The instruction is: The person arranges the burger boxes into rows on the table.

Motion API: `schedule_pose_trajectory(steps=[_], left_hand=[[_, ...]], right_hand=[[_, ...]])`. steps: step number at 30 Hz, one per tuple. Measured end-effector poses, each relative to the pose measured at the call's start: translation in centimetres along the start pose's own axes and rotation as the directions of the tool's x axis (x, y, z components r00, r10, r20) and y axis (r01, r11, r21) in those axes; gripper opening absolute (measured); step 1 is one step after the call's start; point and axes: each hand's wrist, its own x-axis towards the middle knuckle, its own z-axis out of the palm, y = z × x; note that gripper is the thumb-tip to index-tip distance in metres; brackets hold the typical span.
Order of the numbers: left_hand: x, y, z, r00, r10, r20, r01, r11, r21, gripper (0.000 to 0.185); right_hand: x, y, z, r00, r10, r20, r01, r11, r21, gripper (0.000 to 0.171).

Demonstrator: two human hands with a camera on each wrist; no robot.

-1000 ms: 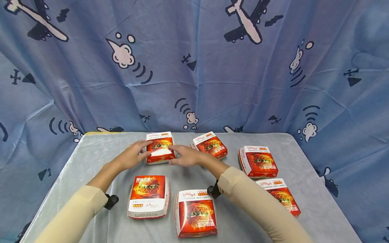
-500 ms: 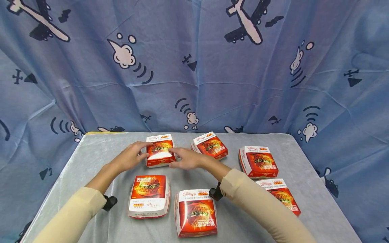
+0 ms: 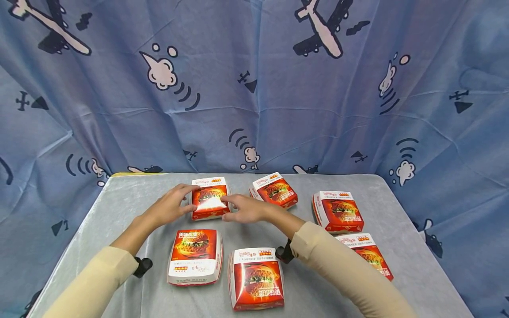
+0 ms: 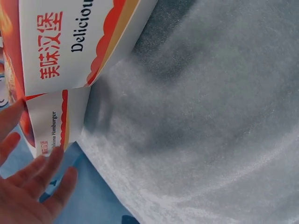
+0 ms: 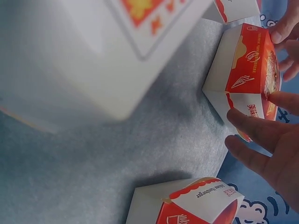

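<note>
Six red and white burger boxes lie on a grey table point(image 3: 119, 198). Both hands flank the far left box point(image 3: 210, 198). My left hand point(image 3: 190, 198) lies against its left edge, index finger reaching over the far corner. My right hand point(image 3: 226, 207) touches its right side. In the right wrist view the box point(image 5: 247, 79) sits between straight fingers point(image 5: 254, 126) and a thumb lying on its top. The left wrist view shows that box's corner point(image 4: 49, 133) beside my left hand's spread, straight fingers point(image 4: 51, 168).
The other boxes sit at far middle point(image 3: 275, 190), right point(image 3: 339, 211), near right point(image 3: 367, 255), near left point(image 3: 195, 255) and near middle point(image 3: 257, 278). A blue curtain with plane prints point(image 3: 254, 88) hangs behind the table. Its edges drop off left and right.
The far left box has slid slightly toward me and turned a little between the two hands, tilting midway and now sitting squarer. Both hands stayed at its sides.
</note>
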Motion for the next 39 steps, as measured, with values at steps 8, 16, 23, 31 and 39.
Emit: schedule_pose_trajectory(steps=[8,16,23,31,39], left_hand=[[0.09,0.21,-0.19,0.997,-0.040,0.072,0.040,0.999,0.007,0.062],[0.21,-0.05,-0.12,0.996,-0.048,0.080,0.049,0.999,-0.010,0.062],[0.31,-0.06,-0.15,0.996,-0.023,0.081,0.025,1.000,-0.018,0.062],[0.14,-0.01,-0.17,0.997,-0.024,0.078,0.022,1.000,0.016,0.064],[0.03,0.08,0.00,0.997,-0.042,0.061,0.038,0.998,0.057,0.064]], right_hand=[[-0.08,0.11,0.10,1.000,-0.019,-0.010,0.019,1.000,0.013,0.064],[-0.14,0.03,0.09,1.000,-0.021,-0.023,0.021,0.999,0.025,0.065],[-0.13,0.36,0.02,1.000,0.000,-0.021,0.001,0.999,0.050,0.064],[-0.04,0.33,-0.17,0.999,0.010,-0.037,-0.009,0.999,0.031,0.064],[-0.41,0.18,-0.38,0.996,0.065,-0.054,-0.067,0.997,-0.040,0.059]])
